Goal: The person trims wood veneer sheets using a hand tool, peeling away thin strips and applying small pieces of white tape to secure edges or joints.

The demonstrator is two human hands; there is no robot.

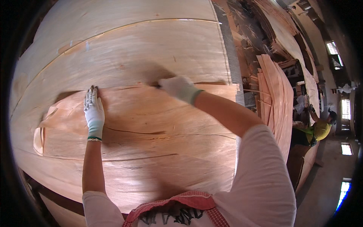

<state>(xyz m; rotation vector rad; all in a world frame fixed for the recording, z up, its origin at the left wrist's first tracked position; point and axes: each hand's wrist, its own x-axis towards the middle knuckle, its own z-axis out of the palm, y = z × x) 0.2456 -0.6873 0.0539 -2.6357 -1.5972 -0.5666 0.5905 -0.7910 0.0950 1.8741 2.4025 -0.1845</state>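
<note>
A reddish-brown wood veneer sheet (170, 113) lies over a paler, larger veneer sheet (151, 45). Several lengthwise splits run across the reddish one, and its left end is ragged and folded. My left hand (93, 111), in a white glove, rests flat near the sheet's upper left edge, fingers stretched. My right hand (179, 89), also gloved, is closed at the upper edge, farther right. Something dark shows at its fingers, too smeared by motion to name. A thin raised strip or seam (113, 32) curves across the pale sheet.
A grey border (228, 41) runs along the right side of the sheets. Beyond it stand a pile of reddish veneer pieces (278, 94) and torn wood scraps (242, 41). At the far right, a person in a yellow top (321, 130) is bent over.
</note>
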